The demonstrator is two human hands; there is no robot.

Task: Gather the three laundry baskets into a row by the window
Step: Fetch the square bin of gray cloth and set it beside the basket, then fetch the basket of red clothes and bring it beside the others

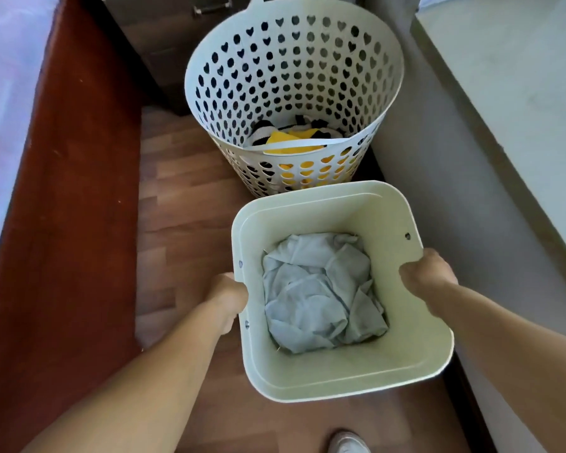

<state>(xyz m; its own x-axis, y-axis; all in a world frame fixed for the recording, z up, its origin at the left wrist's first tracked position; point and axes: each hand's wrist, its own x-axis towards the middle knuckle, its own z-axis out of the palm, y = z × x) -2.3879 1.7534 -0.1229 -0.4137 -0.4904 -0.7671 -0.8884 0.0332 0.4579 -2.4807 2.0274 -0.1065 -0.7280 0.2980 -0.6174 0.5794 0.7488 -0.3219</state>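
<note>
Our left hand [229, 294] and right hand [427, 274] are closed on opposite rims of the square cream plastic basket [324, 210], just before the round white perforated basket [291, 76].

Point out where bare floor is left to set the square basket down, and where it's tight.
Bare wood floor runs between the red-brown bed frame and both baskets, widest left of the square basket that the left hand and right hand grip. It is crowded ahead, against the round heart-hole basket, and right, along the grey wall.

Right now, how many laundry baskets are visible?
2: the round heart-holed basket stands ahead by the wall; the square basket is nearer, gripped by both hands. A third is outside the view.
</note>
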